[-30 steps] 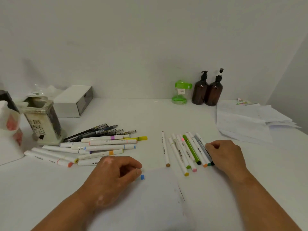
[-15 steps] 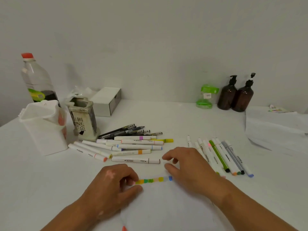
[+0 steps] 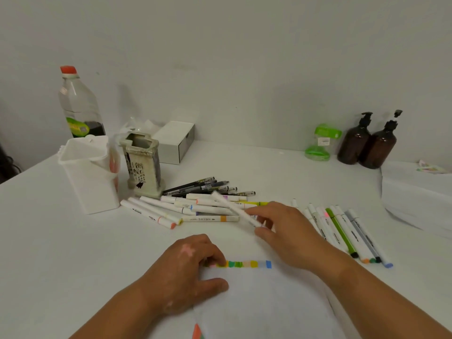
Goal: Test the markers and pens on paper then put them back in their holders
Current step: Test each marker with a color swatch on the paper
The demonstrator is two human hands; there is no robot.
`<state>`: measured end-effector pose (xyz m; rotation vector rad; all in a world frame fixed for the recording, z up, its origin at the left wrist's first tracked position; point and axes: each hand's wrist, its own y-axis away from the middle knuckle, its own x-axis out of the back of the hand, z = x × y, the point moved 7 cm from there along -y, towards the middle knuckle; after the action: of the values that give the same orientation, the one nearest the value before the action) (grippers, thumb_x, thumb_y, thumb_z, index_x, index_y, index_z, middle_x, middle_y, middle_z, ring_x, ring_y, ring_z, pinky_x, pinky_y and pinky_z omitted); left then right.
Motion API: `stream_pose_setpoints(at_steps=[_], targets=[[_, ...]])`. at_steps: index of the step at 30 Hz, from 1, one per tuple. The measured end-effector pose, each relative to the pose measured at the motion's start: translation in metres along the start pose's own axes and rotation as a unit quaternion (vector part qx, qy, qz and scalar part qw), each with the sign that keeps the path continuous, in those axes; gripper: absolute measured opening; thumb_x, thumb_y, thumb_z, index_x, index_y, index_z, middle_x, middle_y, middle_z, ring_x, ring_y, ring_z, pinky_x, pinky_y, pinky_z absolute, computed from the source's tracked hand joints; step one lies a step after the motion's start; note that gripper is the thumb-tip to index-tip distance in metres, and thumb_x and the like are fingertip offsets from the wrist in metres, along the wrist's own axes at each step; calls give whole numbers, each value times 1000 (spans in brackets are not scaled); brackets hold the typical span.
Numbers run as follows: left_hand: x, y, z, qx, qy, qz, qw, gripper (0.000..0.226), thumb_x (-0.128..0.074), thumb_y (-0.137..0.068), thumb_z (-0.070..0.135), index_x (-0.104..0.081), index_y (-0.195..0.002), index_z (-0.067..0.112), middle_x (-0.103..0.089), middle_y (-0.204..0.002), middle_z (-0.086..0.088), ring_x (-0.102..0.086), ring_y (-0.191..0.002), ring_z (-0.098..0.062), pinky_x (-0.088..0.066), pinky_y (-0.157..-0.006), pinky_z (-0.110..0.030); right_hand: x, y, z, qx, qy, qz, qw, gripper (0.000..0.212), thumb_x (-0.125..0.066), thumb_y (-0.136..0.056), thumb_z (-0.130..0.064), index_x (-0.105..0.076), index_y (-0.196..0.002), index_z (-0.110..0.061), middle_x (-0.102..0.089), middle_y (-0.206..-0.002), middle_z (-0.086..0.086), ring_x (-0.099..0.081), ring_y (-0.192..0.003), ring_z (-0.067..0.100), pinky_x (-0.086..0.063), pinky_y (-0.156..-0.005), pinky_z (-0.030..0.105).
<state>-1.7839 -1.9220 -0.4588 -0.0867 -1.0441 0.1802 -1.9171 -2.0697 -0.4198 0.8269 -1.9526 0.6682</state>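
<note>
The right hand (image 3: 286,231) pinches a white marker (image 3: 232,208) by one end, its body slanting above the loose pile (image 3: 195,211) mid-surface. The left hand (image 3: 188,272) rests on the paper (image 3: 264,302) at the near edge, gripping nothing. That end grip looks weak: the marker could swing, slip and scatter the pile.

Room over table (image 3: 61,253) left of paper (image 3: 264,302); marker pile (image 3: 208,218) fronts ceramic holder (image 3: 144,167); marker row (image 3: 340,231) lines right.
</note>
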Motion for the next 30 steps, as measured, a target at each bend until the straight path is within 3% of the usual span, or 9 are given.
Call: stream_pose_setpoints(at_steps=[2, 5, 8, 11, 14, 18, 22, 25, 30], targets=[[0, 1, 0, 4, -3, -17, 1000, 40, -65, -74, 70, -65, -106, 47, -53, -93, 27, -47, -94, 7, -38, -71, -7, 12, 17, 14, -32, -131, 3, 991, 36, -68, -93, -15, -68, -111, -47, -60, -88, -17, -57, -80, 2, -44, -73, 15], [3, -1, 3, 8, -18, -22, 1000, 35, -65, -76, 68, -65, -104, 47, -54, -93, 27, -47, -93, 8, -39, -71, -8, 12, 40, 26, -91, -345, -19, 934, 26, -73, -87, -8, -73, -100, -31, -74, -94, -9, -68, -83, 12, -54, -75, 27], [12, -8, 19, -10, -12, 9, 1000, 24, -70, -81, 58, -64, -102, 47, -56, -92, 25, -50, -92, 4, -40, -72, -8, 11, 49, 33, -111, -430, 6, 896, 14, -76, -77, -14, -71, -87, -23, -77, -94, 2, -72, -90, 17, -59, -78, 29], [12, -20, 41, -39, -6, 10, 999, 31, -69, -85, 51, -61, -114, 45, -57, -97, 27, -52, -97, 5, -42, -77, -7, 7, 50, 36, -114, -466, 20, 877, 13, -77, -83, -10, -71, -84, -22, -78, -95, 6, -74, -91, 18, -58, -72, 26], [8, -37, 59, -60, 18, 12, 998, 41, -68, -87, 51, -54, -124, 44, -57, -101, 29, -51, -98, 8, -41, -76, -5, 4, 51, 34, -105, -505, 22, 856, 17, -82, -74, -23, -72, -88, -20, -77, -96, 11, -75, -91, 24, -55, -68, 27], [0, -56, 79, -88, 60, 48, 993, 25, -69, -89, 43, -64, -113, 35, -65, -91, 18, -58, -87, -2, -46, -71, -12, -1, 55, 33, -83, -502, 19, 861, 25, -82, -70, -36, -74, -90, -22, -75, -85, 9, -71, -79, 18, -53, -63, 26], [-7, -56, 69, -88, 45, 60, 993, 10, -67, -93, 25, -66, -102, 28, -61, -84, 15, -55, -78, -9, -45, -68, -20, 1, 56, 42, -94, -497, 38, 862, 19, -79, -75, -33, -76, -91, -22, -69, -71, 9, -65, -67, 18, -51, -57, 28], [-8, -52, 61, -79, 53, 68, 993, 9, -58, -95, 26, -61, -102, 30, -55, -73, 16, -51, -69, -8, -37, -61, -13, 5, 56, 40, -81, -472, 50, 876, 13, -77, -79, -29, -77, -91, -24, -69, -67, 10, -64, -61, 18, -52, -55, 28], [-15, -48, 71, -107, 39, 56, 992, 24, -45, -99, 35, -62, -114, 27, -49, -79, 28, -49, -76, 3, -35, -66, -9, 6, 58, 29, -53, -471, 53, 879, 9, -76, -80, -27, -75, -88, -24, -70, -69, 10, -66, -62, 19, -52, -57, 26]])
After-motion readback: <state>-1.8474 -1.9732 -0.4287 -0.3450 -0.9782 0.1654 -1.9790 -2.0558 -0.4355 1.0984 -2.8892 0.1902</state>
